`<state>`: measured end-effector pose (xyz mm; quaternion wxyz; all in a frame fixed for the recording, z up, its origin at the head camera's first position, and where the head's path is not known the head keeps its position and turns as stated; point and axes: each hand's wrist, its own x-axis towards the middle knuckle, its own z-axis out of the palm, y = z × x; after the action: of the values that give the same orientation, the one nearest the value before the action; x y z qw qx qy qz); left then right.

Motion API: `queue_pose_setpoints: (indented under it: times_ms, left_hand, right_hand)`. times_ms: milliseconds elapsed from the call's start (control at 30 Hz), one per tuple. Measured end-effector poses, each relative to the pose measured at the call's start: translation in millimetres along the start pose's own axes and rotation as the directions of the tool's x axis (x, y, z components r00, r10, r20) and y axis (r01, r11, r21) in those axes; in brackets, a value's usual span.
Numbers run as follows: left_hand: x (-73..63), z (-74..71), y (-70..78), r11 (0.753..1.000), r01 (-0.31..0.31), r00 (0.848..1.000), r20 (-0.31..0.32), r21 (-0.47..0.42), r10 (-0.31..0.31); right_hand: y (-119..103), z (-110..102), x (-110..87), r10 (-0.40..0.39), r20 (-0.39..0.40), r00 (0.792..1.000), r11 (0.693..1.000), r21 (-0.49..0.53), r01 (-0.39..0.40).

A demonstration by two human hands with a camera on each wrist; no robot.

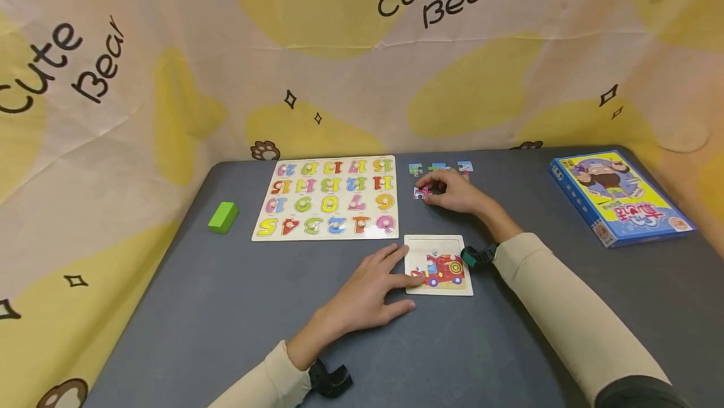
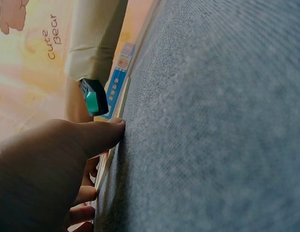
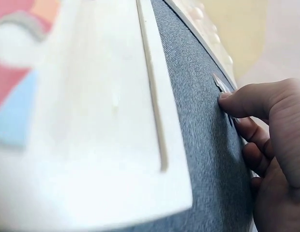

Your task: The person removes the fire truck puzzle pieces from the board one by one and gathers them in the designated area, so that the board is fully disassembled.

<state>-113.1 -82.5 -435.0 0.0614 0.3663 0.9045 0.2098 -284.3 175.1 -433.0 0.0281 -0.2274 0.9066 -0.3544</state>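
Observation:
A square wooden puzzle board (image 1: 438, 243) lies on the table with part of a red fire truck picture (image 1: 444, 270) set into its lower part. My left hand (image 1: 364, 292) rests at its left side, fingers spread and an index fingertip on the picture. Beyond the board, my right hand (image 1: 452, 191) pinches a small pink and white jigsaw piece (image 1: 420, 193) between thumb and fingers. That piece (image 3: 219, 83) shows just past the thumb in the right wrist view. Several more jigsaw pieces (image 1: 415, 169) lie in a row behind this hand, partly covered by it.
A number puzzle board (image 1: 325, 236) with colourful knobbed numerals lies left of the jigsaw pieces. Farther left sits a green block (image 1: 223, 217). At the right is a blue and yellow box (image 1: 622, 194). A printed cloth (image 1: 339, 81) hangs behind the table (image 1: 226, 307).

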Motion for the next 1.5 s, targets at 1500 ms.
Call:
queue_pose_setpoints:
  times_ms: [1500]
  left_hand:
    - [-0.7,0.0,-1.3,1.000,-0.013,1.000,-0.010,0.002,0.013]
  right_hand:
    - [7,11,6.2,0.086,-0.192,0.978,0.996,0.014,-0.085]
